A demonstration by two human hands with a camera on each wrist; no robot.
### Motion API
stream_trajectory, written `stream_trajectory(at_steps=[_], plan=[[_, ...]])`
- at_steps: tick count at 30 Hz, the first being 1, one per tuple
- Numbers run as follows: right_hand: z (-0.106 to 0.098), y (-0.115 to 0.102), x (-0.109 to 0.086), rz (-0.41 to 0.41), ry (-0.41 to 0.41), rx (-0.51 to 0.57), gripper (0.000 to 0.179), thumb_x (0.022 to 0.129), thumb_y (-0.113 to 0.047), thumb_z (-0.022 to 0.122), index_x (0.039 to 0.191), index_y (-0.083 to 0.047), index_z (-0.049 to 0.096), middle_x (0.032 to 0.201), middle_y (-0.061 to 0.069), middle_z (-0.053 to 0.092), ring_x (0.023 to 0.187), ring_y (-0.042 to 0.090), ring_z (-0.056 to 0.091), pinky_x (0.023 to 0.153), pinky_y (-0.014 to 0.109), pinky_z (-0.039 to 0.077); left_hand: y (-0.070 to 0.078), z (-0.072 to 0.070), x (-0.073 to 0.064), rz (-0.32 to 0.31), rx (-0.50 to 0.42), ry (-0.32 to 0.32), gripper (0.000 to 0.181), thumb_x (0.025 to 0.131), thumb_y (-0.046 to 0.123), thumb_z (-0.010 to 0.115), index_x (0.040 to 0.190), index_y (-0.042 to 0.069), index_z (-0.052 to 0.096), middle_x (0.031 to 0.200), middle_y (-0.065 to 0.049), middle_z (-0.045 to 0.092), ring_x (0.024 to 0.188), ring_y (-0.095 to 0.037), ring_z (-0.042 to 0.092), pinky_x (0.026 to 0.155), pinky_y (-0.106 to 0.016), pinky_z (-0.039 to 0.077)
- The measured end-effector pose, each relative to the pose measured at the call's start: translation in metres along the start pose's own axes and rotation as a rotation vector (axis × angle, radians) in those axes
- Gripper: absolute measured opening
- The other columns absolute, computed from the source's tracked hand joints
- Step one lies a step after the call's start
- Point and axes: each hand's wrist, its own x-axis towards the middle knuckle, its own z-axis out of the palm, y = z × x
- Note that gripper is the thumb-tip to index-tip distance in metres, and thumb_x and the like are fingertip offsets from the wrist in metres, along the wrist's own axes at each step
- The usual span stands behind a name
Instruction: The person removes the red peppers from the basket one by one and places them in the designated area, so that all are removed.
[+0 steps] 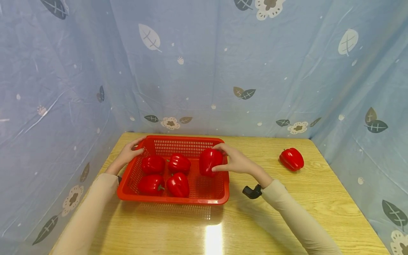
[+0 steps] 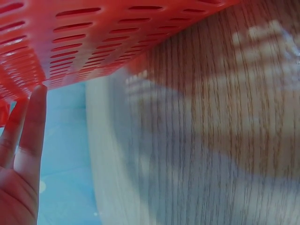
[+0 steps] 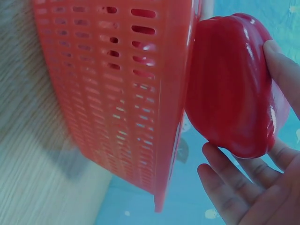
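Observation:
My right hand (image 1: pixel 237 160) holds a glossy red bell pepper (image 1: pixel 210 162) above the right end of a red plastic basket (image 1: pixel 173 200). In the right wrist view this pepper (image 3: pixel 229 89) sits between thumb and fingers, beside the basket's rim. At the basket's far left corner is my left hand (image 1: pixel 127 153), its thumb over the rim and its fingers on the outer side. The left wrist view shows fingers (image 2: pixel 32 126) touching the slotted wall (image 2: pixel 93 37); the thumb is hidden there. Several red bell peppers (image 1: pixel 178 185) lie in the basket's left and middle.
Another red bell pepper (image 1: pixel 291 159) lies on the wooden table (image 1: pixel 261 226) at the right. A black wrist-worn piece (image 1: pixel 252 191) hangs below the right wrist. Blue patterned curtain (image 1: pixel 204 78) encloses the table's back and sides.

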Motion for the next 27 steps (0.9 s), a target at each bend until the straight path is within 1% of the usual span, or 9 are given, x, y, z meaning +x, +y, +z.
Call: stream_trajectory(at_steps=[2,3,4,6,8,12,15,22,27], plan=[[-0.002,0.002,-0.001,-0.007,0.018,0.002,0.070,0.070,-0.047,0.077,0.124,-0.014,0.049,0.109,-0.005,0.058,0.096,0.012,0.055,0.086,0.036,0.049,-0.001,0.000,0.000,0.007,-0.008,-0.002,0.056,0.092,-0.001,0.049,0.143,-0.004,0.027,0.141,-0.032,0.031,0.105,-0.049,0.052,0.066,-0.022,0.052],[-0.003,0.003,-0.002,-0.015,0.027,0.007,0.069,0.070,-0.046,0.078,0.123,-0.013,0.050,0.109,-0.005,0.058,0.096,0.012,0.055,0.087,0.037,0.049,0.004,0.000,-0.001,0.002,-0.010,-0.004,0.056,0.092,-0.002,0.049,0.143,-0.006,0.026,0.140,-0.034,0.031,0.104,-0.049,0.052,0.065,-0.023,0.052],[-0.004,0.003,-0.002,-0.017,0.034,0.012,0.068,0.070,-0.045,0.078,0.123,-0.013,0.050,0.109,-0.005,0.058,0.097,0.012,0.055,0.089,0.038,0.048,0.003,0.000,-0.001,0.004,-0.009,-0.005,0.056,0.092,-0.001,0.049,0.143,-0.006,0.026,0.140,-0.034,0.031,0.104,-0.048,0.053,0.065,-0.023,0.053],[-0.005,0.005,-0.004,-0.021,0.051,0.021,0.066,0.070,-0.043,0.079,0.121,-0.013,0.051,0.109,-0.005,0.059,0.098,0.012,0.055,0.089,0.038,0.048,0.001,-0.001,0.000,0.009,-0.007,-0.008,0.057,0.092,-0.001,0.049,0.143,-0.006,0.025,0.139,-0.035,0.031,0.103,-0.046,0.055,0.066,-0.023,0.053],[-0.006,0.007,-0.006,-0.023,0.063,0.034,0.065,0.070,-0.042,0.079,0.121,-0.014,0.052,0.109,-0.004,0.059,0.099,0.013,0.055,0.089,0.038,0.048,0.002,-0.001,-0.001,0.007,-0.024,-0.010,0.057,0.092,-0.001,0.049,0.143,-0.006,0.025,0.138,-0.036,0.032,0.102,-0.047,0.055,0.065,-0.024,0.053],[-0.009,0.010,-0.010,-0.012,0.082,0.042,0.064,0.070,-0.040,0.080,0.121,-0.014,0.051,0.110,-0.003,0.059,0.101,0.016,0.055,0.089,0.038,0.048,0.004,-0.001,-0.002,-0.005,-0.045,-0.010,0.056,0.092,-0.002,0.049,0.142,-0.006,0.026,0.137,-0.036,0.033,0.102,-0.051,0.052,0.064,-0.025,0.054],[-0.011,0.013,-0.012,-0.003,0.090,0.049,0.064,0.070,-0.038,0.080,0.122,-0.013,0.051,0.112,-0.001,0.058,0.102,0.019,0.055,0.089,0.040,0.048,0.006,0.000,-0.003,-0.016,-0.049,-0.008,0.055,0.092,-0.002,0.049,0.143,-0.005,0.027,0.137,-0.035,0.034,0.102,-0.052,0.051,0.064,-0.025,0.054],[-0.017,0.019,-0.020,0.022,0.145,0.071,0.064,0.070,-0.031,0.081,0.122,-0.008,0.051,0.115,0.005,0.058,0.101,0.022,0.055,0.088,0.043,0.048,0.006,0.000,-0.002,-0.016,-0.042,-0.010,0.056,0.092,-0.001,0.049,0.143,-0.005,0.027,0.138,-0.034,0.034,0.101,-0.046,0.055,0.065,-0.025,0.054],[-0.019,0.024,-0.025,0.048,0.173,0.082,0.062,0.072,-0.026,0.080,0.123,-0.008,0.050,0.117,0.007,0.058,0.103,0.023,0.055,0.088,0.042,0.048,0.005,0.000,-0.002,-0.023,-0.056,-0.009,0.055,0.092,-0.002,0.049,0.143,-0.005,0.028,0.137,-0.035,0.036,0.099,-0.044,0.057,0.065,-0.027,0.055]])
